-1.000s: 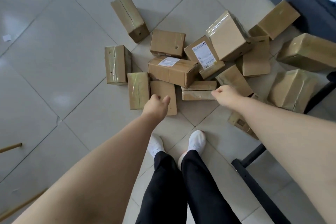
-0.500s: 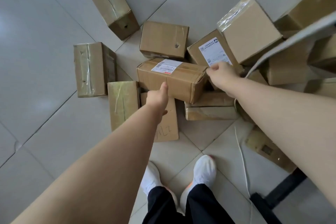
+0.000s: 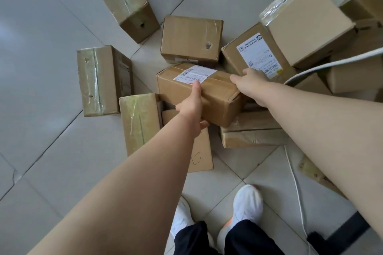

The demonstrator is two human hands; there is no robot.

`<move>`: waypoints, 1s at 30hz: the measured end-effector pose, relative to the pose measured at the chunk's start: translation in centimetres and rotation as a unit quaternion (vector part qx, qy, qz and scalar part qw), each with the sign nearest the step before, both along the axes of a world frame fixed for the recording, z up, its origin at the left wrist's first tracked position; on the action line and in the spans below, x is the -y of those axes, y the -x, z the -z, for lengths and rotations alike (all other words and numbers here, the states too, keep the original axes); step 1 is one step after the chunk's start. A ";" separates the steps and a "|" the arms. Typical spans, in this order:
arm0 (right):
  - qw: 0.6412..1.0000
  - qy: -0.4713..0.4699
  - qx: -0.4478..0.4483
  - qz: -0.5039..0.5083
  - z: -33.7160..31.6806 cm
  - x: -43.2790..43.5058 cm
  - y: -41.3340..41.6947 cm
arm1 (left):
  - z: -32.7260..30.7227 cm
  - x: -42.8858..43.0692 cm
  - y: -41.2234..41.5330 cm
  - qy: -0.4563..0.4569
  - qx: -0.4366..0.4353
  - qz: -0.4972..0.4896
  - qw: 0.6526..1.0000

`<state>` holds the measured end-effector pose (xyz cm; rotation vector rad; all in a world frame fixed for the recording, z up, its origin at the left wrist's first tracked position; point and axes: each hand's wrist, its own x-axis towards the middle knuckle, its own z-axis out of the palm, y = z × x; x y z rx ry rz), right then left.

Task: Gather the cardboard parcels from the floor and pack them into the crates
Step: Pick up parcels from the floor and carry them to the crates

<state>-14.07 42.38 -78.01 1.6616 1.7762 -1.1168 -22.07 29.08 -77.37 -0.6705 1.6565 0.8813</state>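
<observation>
Both hands have closed in since a moment ago: the left hand (image 3: 191, 105) and right hand (image 3: 251, 83) now clamp the labelled parcel (image 3: 199, 93) between them, atop the floor pile. Pickup is under way; next comes a level lift toward crates, which are out of sight.
</observation>
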 end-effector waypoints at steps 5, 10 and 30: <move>0.997 0.048 -0.026 0.051 -1.3 1.3 -0.5 | -1.7 1.2 1.3 -0.009 -0.018 -0.034 0.999; 0.993 0.069 -0.042 0.092 -6.2 2.7 -0.4 | -7.1 2.8 2.1 -0.024 -0.029 -0.002 0.999; 0.910 0.234 -0.253 0.231 -37.6 6.6 1.4 | -39.6 6.3 5.1 -0.140 -0.095 0.103 0.980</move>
